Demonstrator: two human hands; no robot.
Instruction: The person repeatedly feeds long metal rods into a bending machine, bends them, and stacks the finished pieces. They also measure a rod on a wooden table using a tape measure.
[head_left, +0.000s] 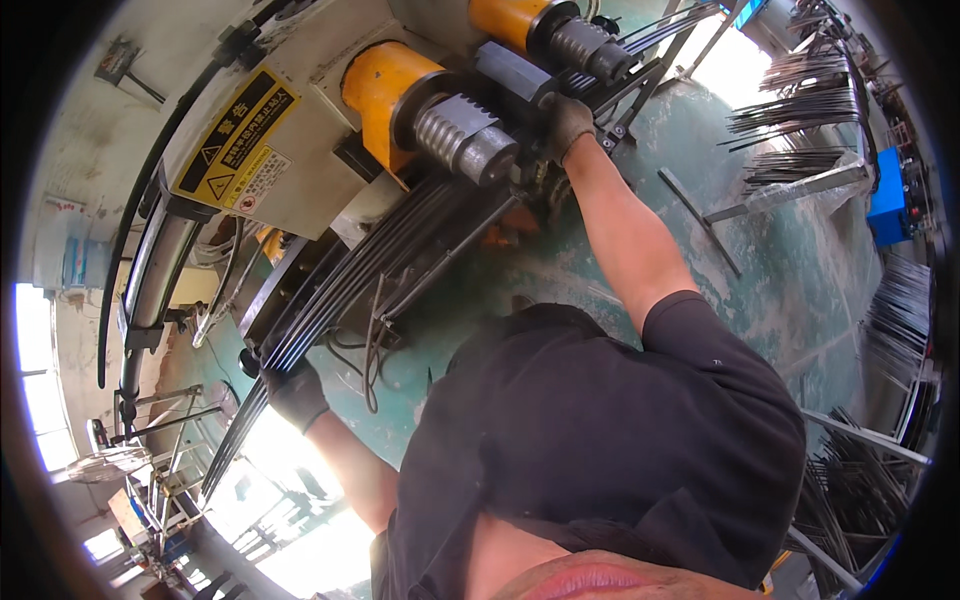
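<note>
A bundle of long, thin dark metal rods (350, 255) runs slantwise along the machine (330, 110), from the lower left up under its orange cylinders. My left hand (295, 393), in a dark glove, is closed around the rods near their lower left stretch. Farther right, my right hand (567, 127), also gloved, is closed at the end of a grey metal block (512, 70). What its fingers hold is hidden. Between the hands, an orange cylinder (385, 95) with a ridged steel end (465, 138) juts out over the rods. A second orange cylinder (515, 22) sits beyond the block.
A yellow and black warning label (238, 135) marks the machine's side. Cables (372, 345) hang below the rods. Racks at the right hold stacked metal rods (800, 115), beside a blue box (888, 195). A metal bar (700, 222) lies over the worn green floor (780, 290).
</note>
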